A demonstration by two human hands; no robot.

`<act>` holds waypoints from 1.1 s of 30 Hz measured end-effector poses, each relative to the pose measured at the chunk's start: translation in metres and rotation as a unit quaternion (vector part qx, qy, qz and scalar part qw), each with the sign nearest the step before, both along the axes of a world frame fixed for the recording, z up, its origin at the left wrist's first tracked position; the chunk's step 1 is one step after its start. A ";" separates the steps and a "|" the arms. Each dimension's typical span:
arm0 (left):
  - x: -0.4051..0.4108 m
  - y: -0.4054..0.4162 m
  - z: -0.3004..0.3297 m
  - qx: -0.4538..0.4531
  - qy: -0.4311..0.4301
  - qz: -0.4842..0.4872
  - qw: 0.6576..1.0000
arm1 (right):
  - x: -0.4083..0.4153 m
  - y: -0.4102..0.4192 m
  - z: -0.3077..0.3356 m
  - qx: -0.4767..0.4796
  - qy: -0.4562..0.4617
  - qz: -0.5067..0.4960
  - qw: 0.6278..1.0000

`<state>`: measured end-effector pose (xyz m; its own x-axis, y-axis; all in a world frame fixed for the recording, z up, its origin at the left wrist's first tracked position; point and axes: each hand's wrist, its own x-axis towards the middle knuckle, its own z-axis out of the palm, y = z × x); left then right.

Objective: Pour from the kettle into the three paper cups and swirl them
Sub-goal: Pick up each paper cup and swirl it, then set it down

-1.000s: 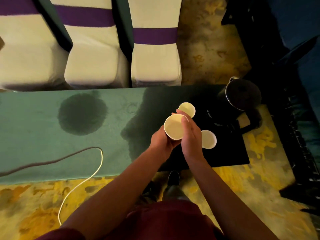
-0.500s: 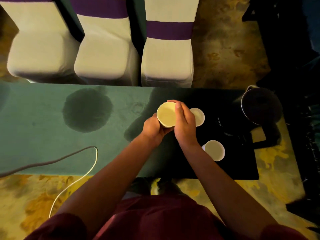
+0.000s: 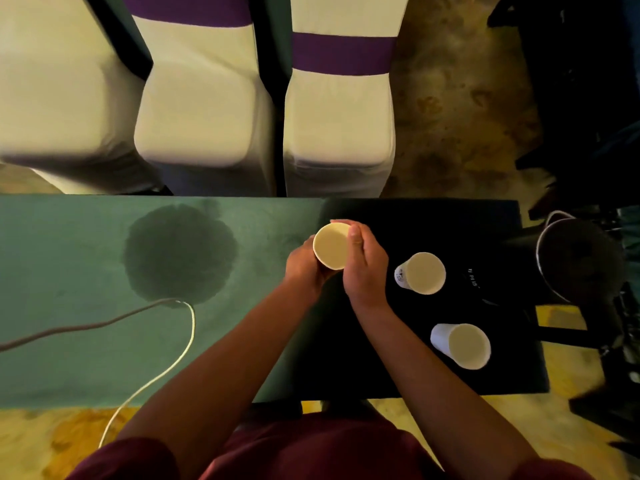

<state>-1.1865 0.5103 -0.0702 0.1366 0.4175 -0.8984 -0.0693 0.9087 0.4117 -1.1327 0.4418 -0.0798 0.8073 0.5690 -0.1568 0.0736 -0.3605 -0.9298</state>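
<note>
Both hands hold one white paper cup [image 3: 330, 245] above the left edge of a black mat [image 3: 450, 230]. My left hand [image 3: 304, 265] wraps its left side and my right hand [image 3: 365, 265] clasps its right side, thumb over the rim. Two more paper cups stand on the mat: one [image 3: 422, 273] just right of my right hand, another [image 3: 464, 346] nearer the front edge. A dark kettle [image 3: 578, 259] with its lid off stands at the mat's far right edge. What is inside the cups cannot be made out.
The table is covered by a green cloth [image 3: 69, 271] with a dark round wet stain [image 3: 180, 252]. A cable [image 3: 166, 362] runs across the cloth and off the front edge. Three white chairs [image 3: 336, 123] with purple bands stand behind the table.
The view has shifted, so cups and kettle sit further right in frame. The held cup stays in both hands over the mat's left edge, with slightly changed tilt.
</note>
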 end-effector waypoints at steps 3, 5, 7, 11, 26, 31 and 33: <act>-0.005 0.015 -0.011 -0.014 -0.001 -0.019 1.000 | -0.004 0.011 -0.010 -0.010 0.006 -0.004 1.000; -0.009 0.022 -0.019 -0.030 -0.024 -0.028 0.999 | -0.006 0.016 -0.017 -0.021 0.009 -0.009 1.000; -0.012 0.027 -0.026 -0.030 -0.031 -0.056 0.998 | -0.007 0.021 -0.024 -0.033 0.013 -0.013 0.999; -0.023 0.037 -0.041 0.019 0.008 -0.137 0.990 | -0.005 0.025 -0.029 -0.060 0.002 -0.020 0.998; -0.046 0.049 -0.052 0.143 0.043 -0.302 0.941 | -0.002 0.028 -0.043 -0.098 0.013 -0.008 0.995; -0.047 0.042 -0.053 0.137 0.062 -0.284 0.947 | -0.001 0.024 -0.039 -0.090 0.016 0.008 0.996; -0.052 0.041 -0.055 0.131 0.069 -0.283 0.947 | 0.000 0.019 -0.030 -0.076 -0.003 0.001 0.997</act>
<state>-1.2381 0.5508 -0.1251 0.2937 0.5242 -0.7993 0.4704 0.6487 0.5983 -1.1326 0.4613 -0.1102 0.8075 0.5403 -0.2367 0.0792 -0.4969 -0.8642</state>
